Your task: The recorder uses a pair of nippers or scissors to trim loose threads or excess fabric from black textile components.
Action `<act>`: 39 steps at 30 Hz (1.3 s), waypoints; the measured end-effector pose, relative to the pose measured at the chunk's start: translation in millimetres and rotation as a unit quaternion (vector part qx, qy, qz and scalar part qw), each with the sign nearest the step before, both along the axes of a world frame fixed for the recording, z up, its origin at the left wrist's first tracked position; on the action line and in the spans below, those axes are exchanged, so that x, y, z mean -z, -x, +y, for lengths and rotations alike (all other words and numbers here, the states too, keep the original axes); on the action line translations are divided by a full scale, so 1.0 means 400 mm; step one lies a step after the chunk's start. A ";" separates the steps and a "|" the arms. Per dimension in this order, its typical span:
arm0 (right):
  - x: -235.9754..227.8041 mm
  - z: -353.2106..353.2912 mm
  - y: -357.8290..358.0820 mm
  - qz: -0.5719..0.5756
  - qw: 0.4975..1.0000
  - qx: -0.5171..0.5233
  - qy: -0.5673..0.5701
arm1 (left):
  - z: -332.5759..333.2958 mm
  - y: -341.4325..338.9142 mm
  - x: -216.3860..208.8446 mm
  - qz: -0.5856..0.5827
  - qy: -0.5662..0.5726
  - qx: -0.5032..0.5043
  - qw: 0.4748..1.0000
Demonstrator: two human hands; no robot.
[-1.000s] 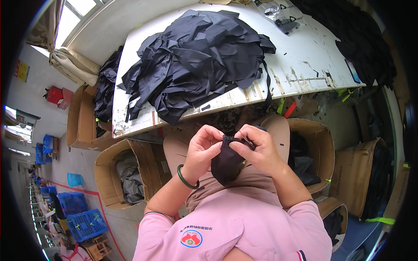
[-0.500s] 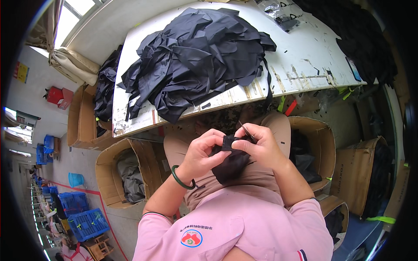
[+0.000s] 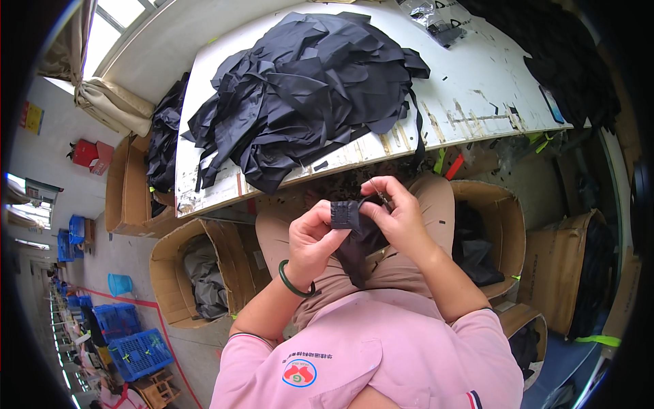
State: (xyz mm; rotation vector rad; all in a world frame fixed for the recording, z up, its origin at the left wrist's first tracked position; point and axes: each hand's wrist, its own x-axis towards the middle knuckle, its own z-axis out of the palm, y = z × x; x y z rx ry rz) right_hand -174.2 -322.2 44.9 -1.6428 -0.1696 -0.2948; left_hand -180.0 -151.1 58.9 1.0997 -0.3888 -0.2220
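Over my lap, my left hand [image 3: 310, 244] pinches a small piece of black fabric [image 3: 346, 215] between thumb and fingers. A gathered or stitched end of it faces up. The rest of the cloth hangs down between my thighs. To the right of it, my right hand [image 3: 403, 221] is closed, its thumb and fingertips against the same fabric. Slim metal thread snips [image 3: 380, 193] show between its fingers, mostly hidden by them. A large heap of black fabric pieces [image 3: 306, 88] lies on the white table [image 3: 477, 95] ahead of me.
Cardboard boxes with dark cloth stand to my left [image 3: 170, 273] and right [image 3: 507, 218]. A clear plastic bag [image 3: 439, 20] and more black cloth [image 3: 572, 75] are at the table's far right. Blue crates [image 3: 139, 351] sit on the floor at far left.
My left hand has moved left and slightly down with the fabric end, turning its gathered part upward. The right hand has tipped the snips, and the hanging cloth has shifted.
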 end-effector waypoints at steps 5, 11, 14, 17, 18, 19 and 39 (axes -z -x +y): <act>-0.028 -0.044 0.037 0.006 0.990 0.037 0.138 | 0.009 0.000 0.024 -0.045 -0.053 -0.132 0.989; -0.036 -0.028 0.092 0.053 0.998 -0.044 0.008 | 0.006 0.000 0.042 -0.116 -0.105 -0.211 0.965; -0.039 -0.024 0.102 0.053 0.997 0.026 -0.056 | 0.010 0.002 0.049 -0.120 -0.121 -0.237 0.956; -0.040 -0.024 0.108 0.203 0.956 -0.182 -0.104 | 0.006 0.005 0.051 -0.126 -0.123 -0.251 0.952; -0.028 -0.007 0.109 0.188 0.955 -0.204 -0.104 | 0.003 0.007 0.051 -0.129 -0.122 -0.257 0.950; -0.030 0.001 0.112 0.194 0.953 -0.212 -0.100 | 0.000 0.009 0.052 -0.129 -0.122 -0.255 0.950; -0.038 0.025 0.106 0.089 0.988 -0.110 0.055 | -0.010 0.042 0.072 -0.165 -0.150 -0.224 0.949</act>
